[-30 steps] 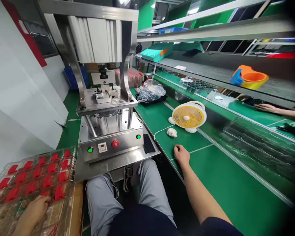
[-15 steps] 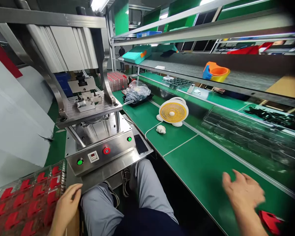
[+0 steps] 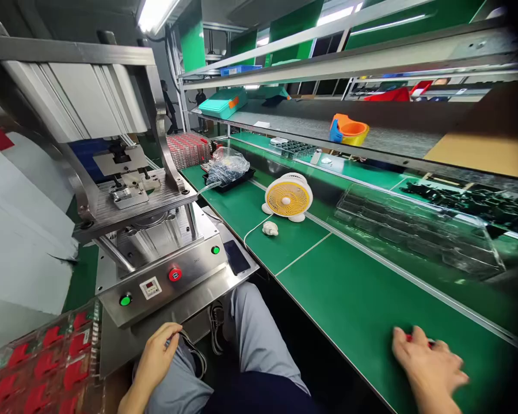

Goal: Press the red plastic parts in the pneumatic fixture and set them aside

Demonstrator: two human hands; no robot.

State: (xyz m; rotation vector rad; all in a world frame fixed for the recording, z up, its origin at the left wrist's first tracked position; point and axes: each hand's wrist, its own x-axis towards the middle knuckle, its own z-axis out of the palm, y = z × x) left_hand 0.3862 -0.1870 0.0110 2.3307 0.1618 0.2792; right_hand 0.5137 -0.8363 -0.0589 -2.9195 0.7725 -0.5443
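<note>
My right hand (image 3: 429,365) is low on the right, over the green bench top (image 3: 354,293). Its fingers curl down around a red plastic part (image 3: 411,338), mostly hidden beneath them. My left hand (image 3: 155,357) hovers above my left thigh, in front of the press. Its fingers are loosely bent, with a gap to the thumb, and nothing shows in it. The steel bench press (image 3: 164,287) stands ahead of that hand, with two green buttons and a red one. A small metal fixture (image 3: 129,195) sits on its upper plate.
Clear trays of red parts (image 3: 43,365) lie at lower left. A yellow-and-white fan (image 3: 288,198) and a white lump (image 3: 270,229) stand on the bench. A phone (image 3: 236,257) lies beside the press. Clear plastic trays (image 3: 414,236) lie behind the bench strip, under a shelf.
My right hand has lowered onto the red part, which now sits under its fingers. My left hand has moved right, away from the trays. The view has turned slightly right.
</note>
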